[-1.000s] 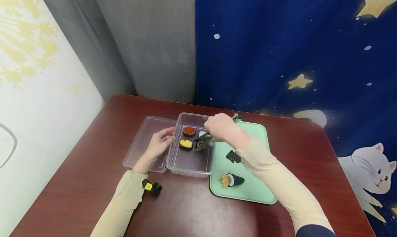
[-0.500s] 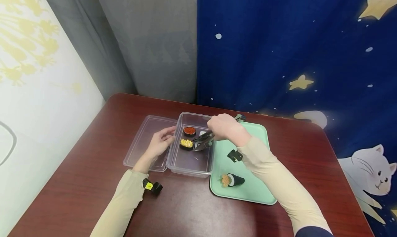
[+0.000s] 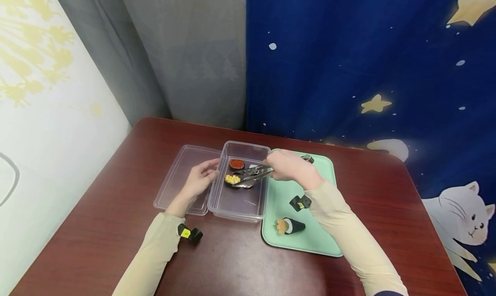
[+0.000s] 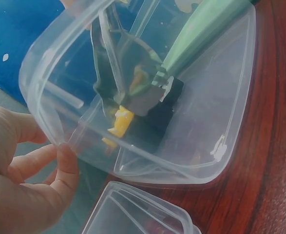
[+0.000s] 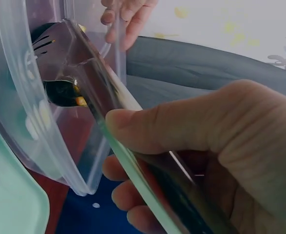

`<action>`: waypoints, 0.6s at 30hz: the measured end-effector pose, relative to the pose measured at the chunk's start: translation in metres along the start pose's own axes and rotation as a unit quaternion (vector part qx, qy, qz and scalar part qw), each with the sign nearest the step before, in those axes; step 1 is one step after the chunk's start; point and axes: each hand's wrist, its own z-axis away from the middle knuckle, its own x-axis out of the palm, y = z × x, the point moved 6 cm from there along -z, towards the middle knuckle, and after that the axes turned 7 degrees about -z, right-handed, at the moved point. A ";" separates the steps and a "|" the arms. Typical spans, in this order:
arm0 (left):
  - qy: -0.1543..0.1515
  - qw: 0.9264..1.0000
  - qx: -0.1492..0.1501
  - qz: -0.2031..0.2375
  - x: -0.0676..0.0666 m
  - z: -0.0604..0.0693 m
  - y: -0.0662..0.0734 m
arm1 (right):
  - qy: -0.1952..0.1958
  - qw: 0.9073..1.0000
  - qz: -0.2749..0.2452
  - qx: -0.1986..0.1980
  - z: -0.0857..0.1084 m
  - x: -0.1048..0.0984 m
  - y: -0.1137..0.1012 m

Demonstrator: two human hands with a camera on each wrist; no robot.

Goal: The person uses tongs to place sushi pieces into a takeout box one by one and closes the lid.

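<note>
Metal tongs [image 3: 253, 175] are gripped by the right hand [image 3: 288, 164]; their spread tips are low inside the clear plastic container [image 3: 237, 214], by the yellow-topped sushi piece [image 3: 233, 180]. Red-topped sushi [image 3: 236, 164] sits behind that piece, and a white-topped piece [image 3: 253, 167] is partly hidden by the tongs. At the container's left wall, the left hand [image 3: 198, 179] touches the outside with bent, relaxed fingers. In the right wrist view, thumb and fingers wrap the tongs [image 5: 91, 73]. The left wrist view shows fingertips against the clear wall [image 4: 60, 134].
A clear lid [image 3: 170, 180] lies left of the container, under the left hand. On the right, a green tray [image 3: 310, 240] holds a cone-shaped roll [image 3: 293, 225]. Curtains [image 3: 329, 63] hang behind the table [image 3: 232, 261].
The right hand has moved slightly right and toward the near side. The tongs' arms have spread apart, and their tips lie further left. The left hand stays at the container wall.
</note>
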 end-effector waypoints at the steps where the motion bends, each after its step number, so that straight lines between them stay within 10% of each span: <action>1: -0.001 1.000 0.000 0.000 0.000 0.000 0.000 | 0.002 1.000 -0.002 -0.004 -0.001 0.001 0.000; 18: -0.005 1.000 -0.007 -0.011 0.000 0.000 -0.001 | 0.014 0.999 -0.035 -0.009 0.006 0.002 0.004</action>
